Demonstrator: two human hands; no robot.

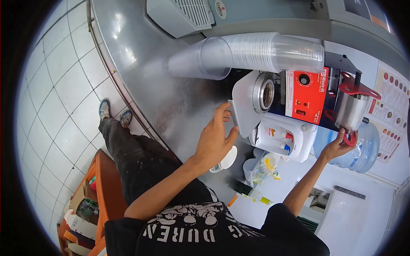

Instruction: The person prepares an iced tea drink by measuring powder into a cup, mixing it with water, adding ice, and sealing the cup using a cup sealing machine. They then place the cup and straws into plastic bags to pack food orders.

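Observation:
My left hand (217, 138) is at the edge of a pale tray plate (245, 106), its thumb and fingers apart, fingertips at the rim. A round metal holder (263, 93) sits in that plate, with something brown inside. My right hand (337, 147) is closed round the red handle (350, 138) beside a metal cylinder (352, 112) on the red and black machine (305, 97). A long stack of clear plastic cups (273, 52) lies along the machine, with a translucent cup (215, 58) at its near end.
A white dispenser (279, 136) stands beside the machine, near a blue water bottle (363, 147). A small white scale (225, 160) rests on the metal counter (166, 102). Plastic bags (267, 166) lie near the scale. An orange cabinet (109, 192) stands at lower left.

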